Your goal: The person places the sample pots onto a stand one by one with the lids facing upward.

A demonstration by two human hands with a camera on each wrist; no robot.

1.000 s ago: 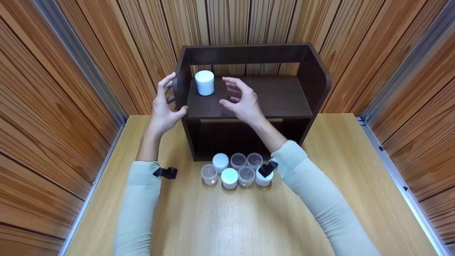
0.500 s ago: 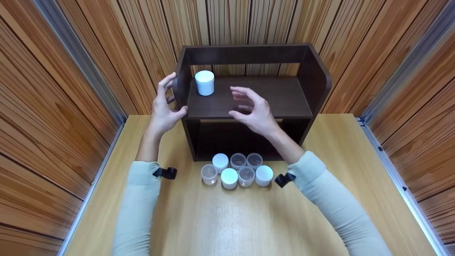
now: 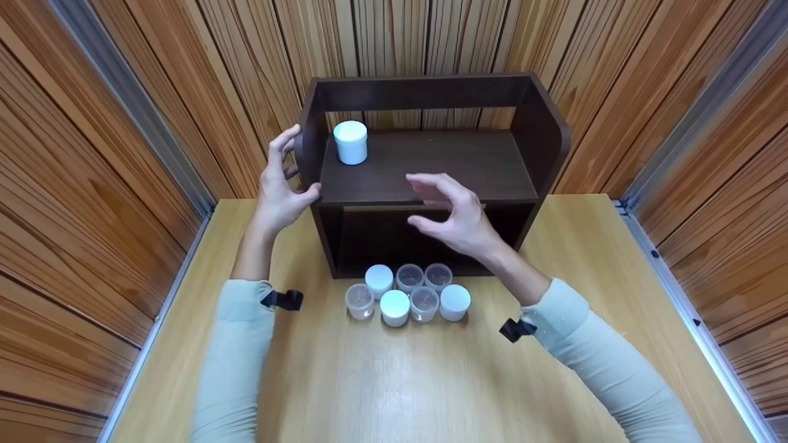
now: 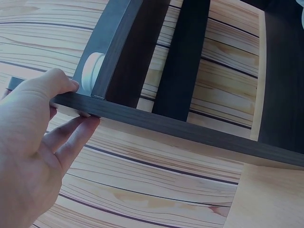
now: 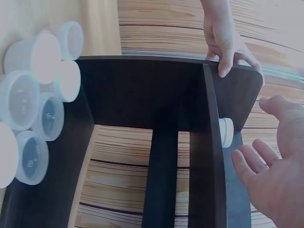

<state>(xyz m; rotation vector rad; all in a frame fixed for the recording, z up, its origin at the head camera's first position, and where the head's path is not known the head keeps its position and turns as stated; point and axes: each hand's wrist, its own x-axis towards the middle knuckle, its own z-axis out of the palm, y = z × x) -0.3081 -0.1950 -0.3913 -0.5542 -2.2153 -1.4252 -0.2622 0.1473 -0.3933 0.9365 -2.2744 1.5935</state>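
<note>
My left hand (image 3: 280, 191) grips the left side panel of a dark brown two-tier shelf (image 3: 468, 160). In the left wrist view the thumb and fingers (image 4: 78, 137) lie on opposite sides of that panel. On the upper tier, close to the same panel, a white lidded jar (image 3: 351, 144) stands upright. My right hand (image 3: 455, 215) is in front of the upper tier, to the right of the jar, with fingers and thumb spread apart and nothing between them. The right wrist view shows this hand (image 5: 280, 166) apart from the jar (image 5: 226, 132), which the shelf board partly hides.
At the shelf's foot, several small containers stand in two close rows on the wooden table (image 3: 369, 381). Some are clear cups (image 3: 359, 301), others white lidded jars (image 3: 455, 303). Wood-plank walls (image 3: 394, 37) enclose the table behind and at both sides.
My right hand has drawn back from the jar, moving right and toward me with its fingers still spread. My left hand keeps its grip on the panel, and the jar stays in place.
</note>
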